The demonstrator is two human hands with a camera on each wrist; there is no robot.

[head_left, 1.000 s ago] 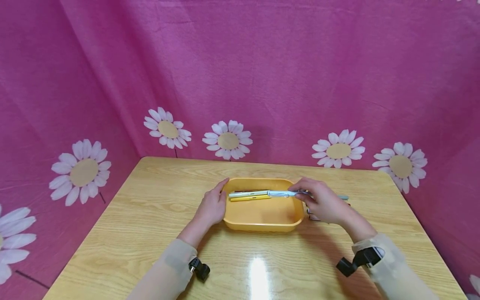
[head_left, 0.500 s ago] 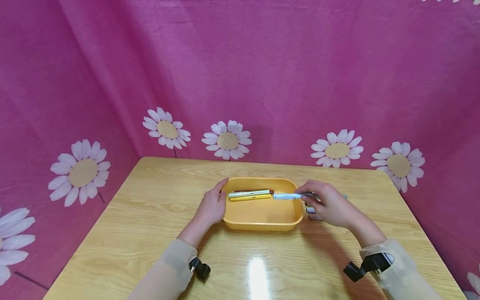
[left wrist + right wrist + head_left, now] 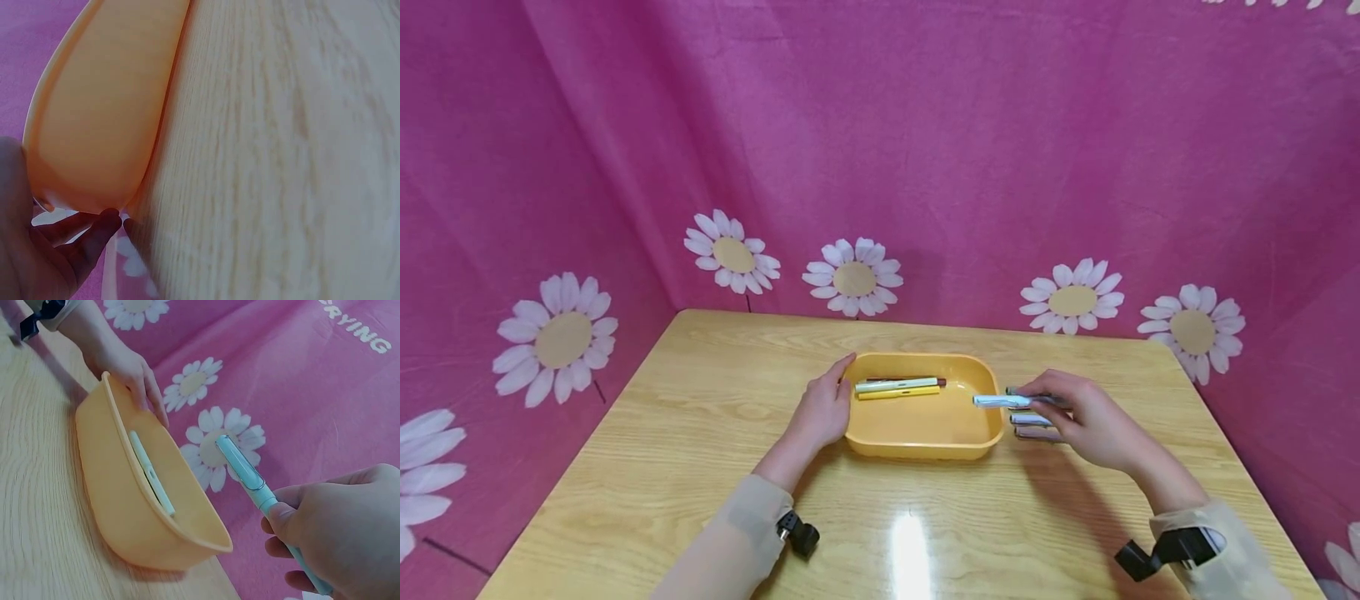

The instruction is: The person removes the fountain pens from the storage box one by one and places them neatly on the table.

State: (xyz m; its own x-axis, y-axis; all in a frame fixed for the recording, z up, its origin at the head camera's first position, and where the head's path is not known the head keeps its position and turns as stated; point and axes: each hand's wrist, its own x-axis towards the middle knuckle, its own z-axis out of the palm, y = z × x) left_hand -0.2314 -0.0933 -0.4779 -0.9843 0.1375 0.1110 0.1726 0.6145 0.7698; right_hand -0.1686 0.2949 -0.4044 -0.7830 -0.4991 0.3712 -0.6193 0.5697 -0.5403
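A yellow-orange plastic bin (image 3: 925, 451) stands on the table. My left hand (image 3: 822, 410) grips its left end; in the left wrist view, the fingers (image 3: 94, 240) bend against the outer wall. A light blue pen (image 3: 996, 401), its clip visible in the right wrist view, is pinched between the thumb and fingers of my right hand (image 3: 1093, 421), above the bin's right rim. Inside the bin lie a yellow pen (image 3: 895, 393), a pale green pen (image 3: 898, 384) and a dark red pen (image 3: 942, 382), side by side near the back.
More pens lie right of the bin, partly under my right hand, among them a pale one (image 3: 1028, 419) and a purplish one (image 3: 1037, 434). The wooden table (image 3: 737, 350) ends at a pink flowered cloth (image 3: 925, 167) behind and at both sides.
My right hand has drawn the light blue pen rightward, from over the pens in the bin to its right rim. The left hand has kept its place on the bin.
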